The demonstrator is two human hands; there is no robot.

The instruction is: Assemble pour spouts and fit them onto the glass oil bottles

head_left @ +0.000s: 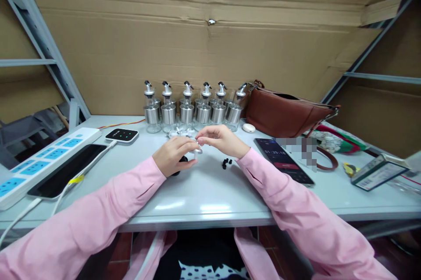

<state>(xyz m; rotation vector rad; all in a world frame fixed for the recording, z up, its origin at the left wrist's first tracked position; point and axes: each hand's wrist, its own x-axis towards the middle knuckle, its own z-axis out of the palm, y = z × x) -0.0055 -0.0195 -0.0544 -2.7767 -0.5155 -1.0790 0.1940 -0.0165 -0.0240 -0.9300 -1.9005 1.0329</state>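
Both hands meet mid-table: left hand (pixel 173 155) and right hand (pixel 219 139) pinch a small metal spout cap (pixel 198 150) between fingertips, steadying it, with 6 glass dispenser bottles (pixel 194 111) lined behind and black plugs (pixel 226 163) near.

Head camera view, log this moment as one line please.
left hand: holding small silver spout part | right hand: fingers pinching same part | behind: row of glass dispenser bottles | right: small black pieces on table
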